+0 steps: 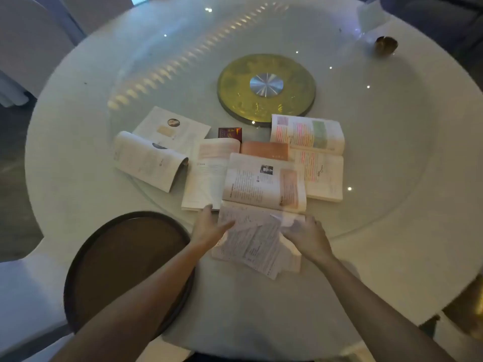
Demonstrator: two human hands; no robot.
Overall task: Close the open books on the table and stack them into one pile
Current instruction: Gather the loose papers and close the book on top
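Several open books lie on the round white table (78, 142). The nearest open book (264, 184) lies in front of me, its near pages blurred and lifted. My left hand (209, 227) grips its left edge, and my right hand (305, 235) holds the fanned pages on the right. Partly under that book lies a second open book (206, 173) with an orange page. Another open book (317, 155), marked with pink highlights, lies to the right. On the left lies one more open book (156, 155) with a curled-over page.
A dark round tray (125, 262) sits at the near left, under my left forearm. A gold turntable disc (266, 87) with a silver hub is at the table's centre. A small dark red box (230, 133) lies behind the books. A brass cup (386, 45) stands far right.
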